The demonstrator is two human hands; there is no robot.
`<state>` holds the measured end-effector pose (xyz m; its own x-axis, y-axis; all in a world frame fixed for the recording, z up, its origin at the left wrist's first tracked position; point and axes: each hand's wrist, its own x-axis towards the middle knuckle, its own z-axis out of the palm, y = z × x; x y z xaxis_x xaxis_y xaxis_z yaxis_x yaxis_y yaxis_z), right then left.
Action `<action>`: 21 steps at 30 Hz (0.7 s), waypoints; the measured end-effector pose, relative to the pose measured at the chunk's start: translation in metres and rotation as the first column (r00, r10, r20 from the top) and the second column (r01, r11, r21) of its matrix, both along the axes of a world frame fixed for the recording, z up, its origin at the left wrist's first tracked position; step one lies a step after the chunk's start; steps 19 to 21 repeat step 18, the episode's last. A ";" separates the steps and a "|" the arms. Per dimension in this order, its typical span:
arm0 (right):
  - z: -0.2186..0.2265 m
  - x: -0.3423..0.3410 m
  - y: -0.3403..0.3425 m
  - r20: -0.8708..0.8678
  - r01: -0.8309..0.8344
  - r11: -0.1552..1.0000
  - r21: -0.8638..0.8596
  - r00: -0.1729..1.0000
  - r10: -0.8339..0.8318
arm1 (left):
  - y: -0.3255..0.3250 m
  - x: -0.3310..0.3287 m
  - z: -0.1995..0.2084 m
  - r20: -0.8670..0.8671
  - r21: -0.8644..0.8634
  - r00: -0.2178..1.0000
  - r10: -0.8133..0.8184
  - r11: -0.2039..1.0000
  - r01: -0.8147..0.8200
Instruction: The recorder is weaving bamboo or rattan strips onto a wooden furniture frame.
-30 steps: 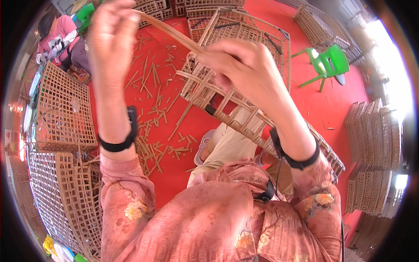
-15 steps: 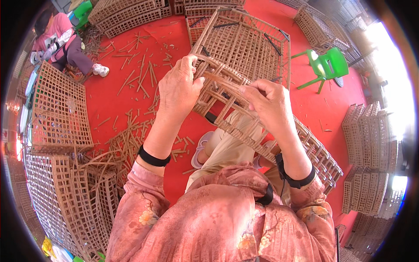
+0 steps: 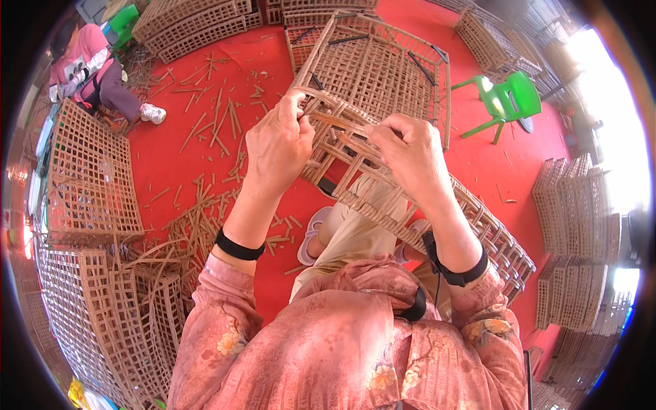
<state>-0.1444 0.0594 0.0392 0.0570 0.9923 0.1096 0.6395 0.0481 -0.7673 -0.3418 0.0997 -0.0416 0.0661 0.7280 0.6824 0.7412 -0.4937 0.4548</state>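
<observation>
A brown woven basket (image 3: pixel 372 65) with an open lattice and dark rods at its corners leans over my lap, its near side crossing my knees. At the upper left corner of that side, my left hand (image 3: pixel 280 140) is closed, thumb and fingers pinching the rim. My right hand (image 3: pixel 410 147) is closed too, pinching a flat brown strip (image 3: pixel 339 121) that runs along the rim between both hands. Its far end goes under my left fingers, where I cannot see it. Below the strip are the square gaps of the weave.
Cut strips (image 3: pixel 198 219) lie scattered over the red floor (image 3: pixel 171 147) to the left. Woven baskets (image 3: pixel 92 178) stand at left, with stacks (image 3: pixel 570 212) at right. A green chair (image 3: pixel 509 102) is at far right. Another person (image 3: pixel 92 75) sits at far left.
My right hand has shifted slightly left and up along the strip, toward my left hand. Both hands keep their pinch. The whole view has moved a little.
</observation>
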 end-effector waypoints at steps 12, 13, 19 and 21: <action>-0.014 -0.020 0.000 0.050 -0.063 0.998 0.020 0.997 0.062 | -0.001 -0.006 0.002 0.507 -0.294 0.861 0.033 0.946 0.136; -0.019 -0.022 0.002 0.075 -0.068 0.997 0.026 0.995 0.066 | 0.003 -0.014 0.001 0.440 -0.320 0.895 0.071 0.944 0.082; -0.021 -0.030 0.007 0.204 -0.071 0.997 0.034 0.977 0.062 | 0.032 -0.036 -0.024 0.668 -0.479 0.735 -0.116 0.688 0.545; -0.021 -0.030 0.007 0.204 -0.071 0.997 0.034 0.977 0.062 | 0.032 -0.036 -0.024 0.668 -0.479 0.735 -0.116 0.688 0.545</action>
